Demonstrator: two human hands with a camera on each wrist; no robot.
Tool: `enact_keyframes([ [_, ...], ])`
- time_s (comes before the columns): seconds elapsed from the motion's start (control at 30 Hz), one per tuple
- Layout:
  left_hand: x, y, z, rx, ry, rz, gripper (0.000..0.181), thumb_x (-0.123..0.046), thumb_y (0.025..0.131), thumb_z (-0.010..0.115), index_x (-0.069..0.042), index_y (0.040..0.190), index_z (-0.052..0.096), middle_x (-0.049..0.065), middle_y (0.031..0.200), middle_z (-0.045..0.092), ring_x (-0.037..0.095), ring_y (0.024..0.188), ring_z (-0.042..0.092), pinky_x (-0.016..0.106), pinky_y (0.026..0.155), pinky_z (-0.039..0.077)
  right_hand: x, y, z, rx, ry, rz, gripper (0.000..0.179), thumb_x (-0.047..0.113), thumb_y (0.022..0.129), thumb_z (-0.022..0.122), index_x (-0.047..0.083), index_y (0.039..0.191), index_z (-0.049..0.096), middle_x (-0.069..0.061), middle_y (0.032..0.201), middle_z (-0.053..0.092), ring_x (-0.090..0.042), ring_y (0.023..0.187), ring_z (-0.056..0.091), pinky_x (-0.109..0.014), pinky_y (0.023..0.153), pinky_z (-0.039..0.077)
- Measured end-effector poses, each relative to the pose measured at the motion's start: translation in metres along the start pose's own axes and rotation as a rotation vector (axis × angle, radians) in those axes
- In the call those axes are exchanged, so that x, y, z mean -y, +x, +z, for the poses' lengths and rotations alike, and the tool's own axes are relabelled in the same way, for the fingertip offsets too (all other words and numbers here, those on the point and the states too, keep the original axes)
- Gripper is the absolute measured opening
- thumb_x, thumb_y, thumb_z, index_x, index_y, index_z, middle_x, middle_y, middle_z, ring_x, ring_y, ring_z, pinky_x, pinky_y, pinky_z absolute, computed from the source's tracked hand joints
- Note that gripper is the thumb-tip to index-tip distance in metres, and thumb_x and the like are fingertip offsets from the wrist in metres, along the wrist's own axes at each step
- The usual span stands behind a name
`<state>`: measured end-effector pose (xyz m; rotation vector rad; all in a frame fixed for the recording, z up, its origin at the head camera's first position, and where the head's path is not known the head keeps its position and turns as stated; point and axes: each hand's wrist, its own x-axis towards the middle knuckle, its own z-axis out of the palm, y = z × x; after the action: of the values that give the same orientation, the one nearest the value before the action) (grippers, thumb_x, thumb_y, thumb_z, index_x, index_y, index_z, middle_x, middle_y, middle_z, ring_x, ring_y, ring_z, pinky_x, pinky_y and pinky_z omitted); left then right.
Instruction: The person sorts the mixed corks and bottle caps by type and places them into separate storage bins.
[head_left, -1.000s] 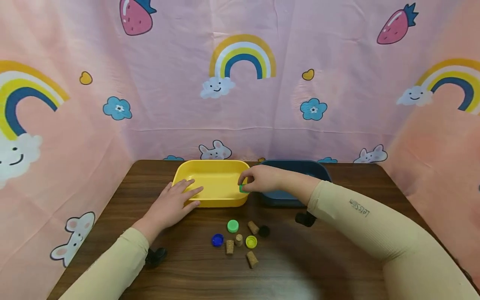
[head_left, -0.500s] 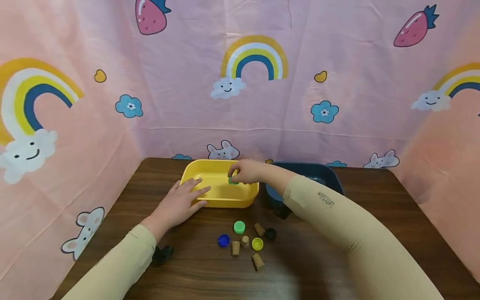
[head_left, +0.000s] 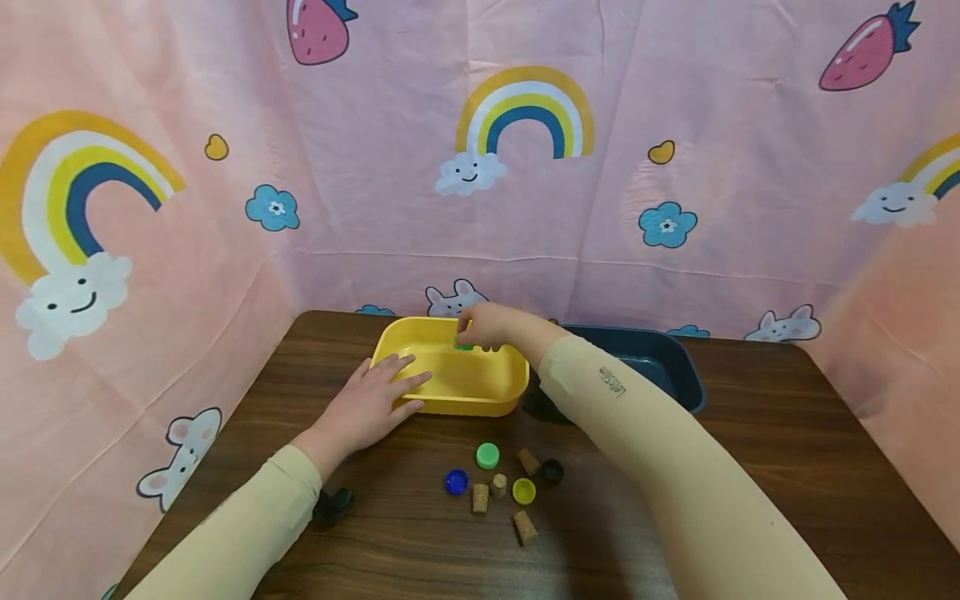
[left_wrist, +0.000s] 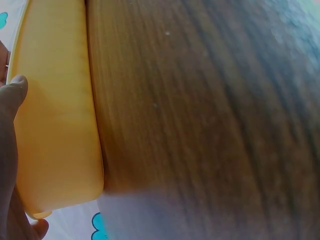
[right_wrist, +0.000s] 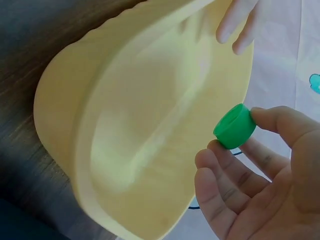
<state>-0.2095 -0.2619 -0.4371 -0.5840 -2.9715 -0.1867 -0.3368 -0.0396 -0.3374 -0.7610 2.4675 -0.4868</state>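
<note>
A green bottle cap (right_wrist: 235, 127) is pinched between the thumb and fingers of my right hand (head_left: 491, 326), over the yellow tray (head_left: 450, 406). The right wrist view shows the cap tilted, with the tray's hollow below and beside it. My left hand (head_left: 371, 404) rests with spread fingers on the tray's near left rim. In the left wrist view its thumb (left_wrist: 19, 87) lies against the tray's outer wall (left_wrist: 57, 125).
In front of the tray lie a light green cap (head_left: 487, 456), a blue cap (head_left: 456, 482), a yellow cap (head_left: 523, 491), a black cap (head_left: 552, 472) and several corks (head_left: 480, 499). A dark blue tray (head_left: 678, 367) stands at right, partly behind my right arm.
My right hand has carried the green cap leftward from the yellow tray's right rim to over its inside. The left hand stays on the rim; the head view has shifted slightly.
</note>
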Motion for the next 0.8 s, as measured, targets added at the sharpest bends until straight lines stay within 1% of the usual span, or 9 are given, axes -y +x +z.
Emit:
enact_keyframes([
  [0.17,-0.001,-0.001,-0.001,0.013,-0.003,-0.005,0.053,-0.053,0.1,0.049,-0.035,0.15,0.044,0.008,0.159,0.034,0.033,0.147,0.026,0.061,0.118,0.013,-0.003,0.008,0.004,-0.003,0.011,0.007,0.025,0.028,0.099,0.061,0.009,0.115,0.061,-0.018,0.11,0.065,-0.032,0.092,0.064,-0.04,0.079,0.057],
  [0.33,-0.001,-0.001,-0.001,0.012,0.008,-0.006,0.054,-0.053,0.1,0.05,-0.034,0.15,0.044,0.008,0.159,0.034,0.033,0.147,0.027,0.061,0.118,0.015,-0.004,0.016,0.014,0.001,0.016,0.024,0.022,0.026,0.099,0.062,0.007,0.112,0.063,-0.018,0.108,0.065,-0.034,0.094,0.064,-0.043,0.082,0.057],
  [0.43,-0.001,-0.001,0.0,0.01,0.014,-0.005,0.054,-0.054,0.1,0.05,-0.035,0.15,0.044,0.008,0.158,0.034,0.033,0.147,0.027,0.061,0.118,0.016,-0.004,0.023,0.021,-0.007,-0.013,0.054,0.024,0.026,0.098,0.063,0.008,0.113,0.064,-0.014,0.103,0.066,-0.029,0.089,0.064,-0.04,0.078,0.057],
  [0.57,-0.002,0.001,0.0,0.007,0.012,-0.006,0.054,-0.055,0.1,0.049,-0.035,0.15,0.045,0.008,0.158,0.034,0.032,0.147,0.026,0.061,0.118,0.016,-0.007,0.034,0.03,-0.025,-0.054,0.089,0.023,0.026,0.098,0.065,0.01,0.114,0.065,-0.005,0.096,0.064,-0.02,0.077,0.061,-0.031,0.065,0.054],
  [0.6,-0.002,0.001,0.0,0.009,0.011,-0.009,0.054,-0.055,0.1,0.049,-0.035,0.15,0.045,0.008,0.158,0.034,0.032,0.147,0.026,0.06,0.118,0.016,-0.008,0.037,0.032,-0.026,-0.058,0.094,0.023,0.026,0.098,0.065,0.01,0.114,0.065,-0.005,0.095,0.064,-0.019,0.074,0.059,-0.03,0.063,0.052],
  [0.7,-0.002,0.0,-0.001,0.012,0.003,-0.016,0.054,-0.055,0.099,0.05,-0.035,0.149,0.046,0.008,0.158,0.034,0.033,0.147,0.026,0.06,0.118,0.016,-0.009,0.043,0.037,-0.04,-0.071,0.105,0.02,0.025,0.097,0.066,0.01,0.11,0.065,-0.002,0.096,0.063,-0.017,0.072,0.056,-0.029,0.062,0.05],
  [0.8,-0.002,0.0,-0.002,0.017,-0.005,-0.021,0.054,-0.055,0.1,0.05,-0.034,0.149,0.046,0.008,0.159,0.034,0.032,0.148,0.025,0.06,0.118,0.015,-0.008,0.046,0.041,-0.057,-0.113,0.102,0.016,0.022,0.096,0.066,0.01,0.106,0.064,-0.003,0.095,0.062,-0.017,0.075,0.056,-0.029,0.064,0.049],
])
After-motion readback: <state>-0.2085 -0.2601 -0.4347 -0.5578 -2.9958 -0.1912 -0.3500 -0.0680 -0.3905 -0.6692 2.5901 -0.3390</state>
